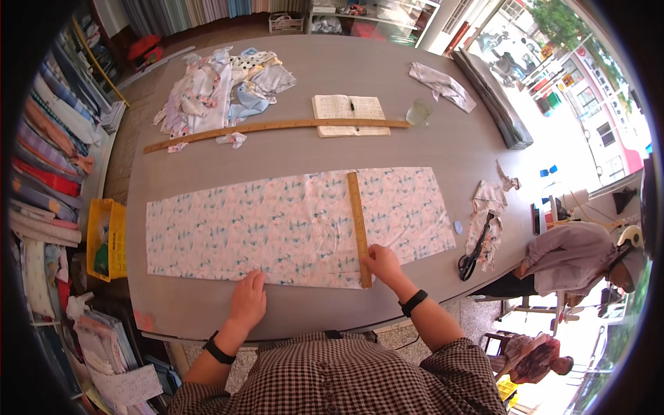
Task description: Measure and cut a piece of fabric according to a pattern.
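Note:
Pale pink fabric (249, 228) with blue-green print lies spread flat on the grey table. A short wooden ruler (357, 223) rests crosswise on it, right of its middle. My right hand (385, 263) grips the ruler near its lower end. My left hand (250, 298) rests at the fabric's near edge, fingers together and flat, holding nothing. To the right of the fabric are a small blue piece of tailor's chalk (458, 227) and black-handled scissors (476, 251), which lie on fabric scraps (490, 194).
Beyond the fabric lie a long wooden ruler (270, 125), an open notebook (347, 109) with a pen, a glass (418, 112) and a heap of cloth (207, 93). Folded dark cloth (493, 98) lies at the far right. A person (570, 259) is beyond the right edge; a yellow crate (107, 238) stands left.

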Motion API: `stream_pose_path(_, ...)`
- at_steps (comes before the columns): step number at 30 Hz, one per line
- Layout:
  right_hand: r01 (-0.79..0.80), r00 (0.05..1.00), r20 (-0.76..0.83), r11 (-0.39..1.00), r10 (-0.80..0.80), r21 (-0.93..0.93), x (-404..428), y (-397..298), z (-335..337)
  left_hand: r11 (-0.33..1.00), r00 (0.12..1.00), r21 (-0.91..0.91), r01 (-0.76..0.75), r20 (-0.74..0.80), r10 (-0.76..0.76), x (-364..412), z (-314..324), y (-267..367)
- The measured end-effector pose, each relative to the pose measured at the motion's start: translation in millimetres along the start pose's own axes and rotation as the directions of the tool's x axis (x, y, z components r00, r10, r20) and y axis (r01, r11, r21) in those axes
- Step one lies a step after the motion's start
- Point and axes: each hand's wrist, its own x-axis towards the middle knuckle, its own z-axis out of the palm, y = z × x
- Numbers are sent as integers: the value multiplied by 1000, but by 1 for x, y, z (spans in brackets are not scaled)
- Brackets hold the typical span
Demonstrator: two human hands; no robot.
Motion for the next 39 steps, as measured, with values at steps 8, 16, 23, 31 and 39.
stream_pose_path(8,-16,999,-42,998,13,-62,-1,-4,2,998,998,-7,-55,23,55,-2,12,-9)
stream_pose_path(16,-52,993,118,946,14,321,-7,-2,-15,998,985,69,9,172,-21,8,-11,15)
stream_pose_path(23,-169,948,316,786,-35,594,-21,13,-59,994,994,-16,-105,38,106,67,-32,115)
stream_pose_path(31,90,844,418,856,-337,509,-15,66,-149,891,891,27,-454,2,454,155,-5,268)
stream_pose_path(39,498,803,212,823,-557,274,20,140,-252,846,829,-63,-530,173,532,239,29,307)
